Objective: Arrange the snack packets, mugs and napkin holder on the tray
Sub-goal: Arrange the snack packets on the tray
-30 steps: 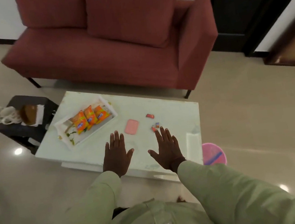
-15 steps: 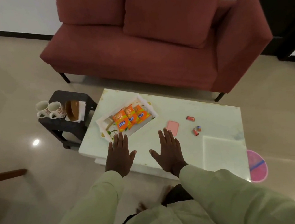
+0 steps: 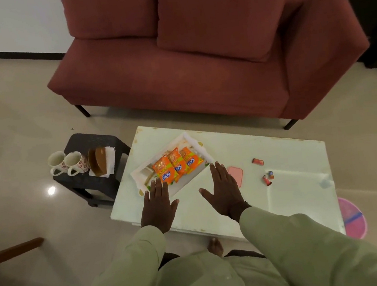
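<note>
A white tray (image 3: 196, 143) lies on the pale table (image 3: 232, 151), holding three orange snack packets (image 3: 177, 166) side by side. My left hand (image 3: 158, 202) hovers flat with fingers spread over the tray's near corner. My right hand (image 3: 223, 190) is flat and spread just right of the tray, holding nothing. Two floral mugs (image 3: 68, 162) and a brown napkin holder (image 3: 100, 161) with white napkins stand on a small black side table (image 3: 95, 180) to the left.
A pink flat item (image 3: 237, 176) and small red wrappers (image 3: 258, 161) (image 3: 268, 177) lie on the table's right part. A red sofa (image 3: 196, 69) stands behind the table. A pink bucket (image 3: 352, 218) sits on the floor at the right, and a wooden piece (image 3: 9, 253) at the left.
The view has shifted left and closer; the side table with mugs is now fuller in view. Both hands have reached forward toward the tray, still spread and holding nothing.
</note>
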Demonstrator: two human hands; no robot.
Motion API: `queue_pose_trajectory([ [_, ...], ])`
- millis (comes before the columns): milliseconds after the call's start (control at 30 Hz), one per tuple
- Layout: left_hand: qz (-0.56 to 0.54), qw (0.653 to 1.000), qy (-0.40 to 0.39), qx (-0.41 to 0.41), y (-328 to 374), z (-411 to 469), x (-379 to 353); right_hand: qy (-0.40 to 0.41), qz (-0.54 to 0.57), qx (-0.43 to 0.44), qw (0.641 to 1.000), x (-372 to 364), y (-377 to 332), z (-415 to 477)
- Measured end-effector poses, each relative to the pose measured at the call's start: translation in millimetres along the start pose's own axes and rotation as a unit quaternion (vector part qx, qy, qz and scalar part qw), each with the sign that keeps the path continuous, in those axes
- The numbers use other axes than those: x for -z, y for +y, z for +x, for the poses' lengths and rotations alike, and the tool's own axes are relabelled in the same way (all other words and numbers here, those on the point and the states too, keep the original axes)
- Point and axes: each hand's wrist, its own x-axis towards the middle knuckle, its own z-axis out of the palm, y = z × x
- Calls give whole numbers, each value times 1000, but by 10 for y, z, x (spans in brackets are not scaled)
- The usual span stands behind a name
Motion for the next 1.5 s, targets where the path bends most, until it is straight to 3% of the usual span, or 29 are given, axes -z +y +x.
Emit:
queue_pose_trajectory([
  [500, -9, 988, -46, -144, -522, 1232, 277, 23, 72, -198, 977, -300, -433, 706],
  [800, 9, 966, -73, -246, -775, 2452, -409, 45, 123, -277, 952, -1074, -295, 1545],
  [1067, -22, 984, 10, -179, -541, 3777, -1243, 88, 314, -408, 853, -1868, 395, 2355],
  [1133, -45, 991, -30, -120, -486, 4046, -1393, 104, 345, -436, 825, -2030, 531, 2499],
  [1200, -68, 988, -119, -70, -412, 4271, -1518, 117, 369, -445, 808, -2185, 606, 2591],
  [1367, -80, 967, -225, -90, -263, 4552, -1548, 140, 290, -438, 839, -2247, 685, 2736],
  [1500, -215, 955, -205, -19, -350, 4518, -1513, 187, 238, -396, 867, -1894, 690, 2900],
])
